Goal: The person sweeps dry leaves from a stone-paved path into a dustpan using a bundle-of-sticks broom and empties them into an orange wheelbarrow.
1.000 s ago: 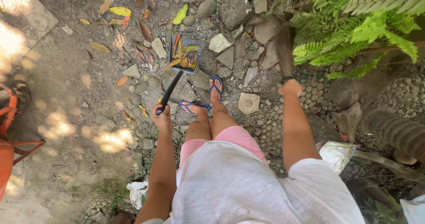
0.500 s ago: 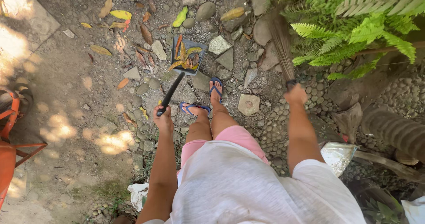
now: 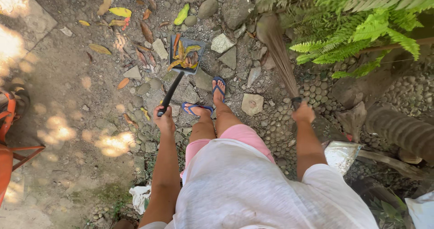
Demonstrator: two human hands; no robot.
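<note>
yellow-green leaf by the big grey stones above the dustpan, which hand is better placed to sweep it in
Right, probably. The right hand grips the broom, whose bristles reach up among the stones beside that yellow-green leaf. The left hand holds the dustpan handle, pan resting on the ground below the leaf.
</note>
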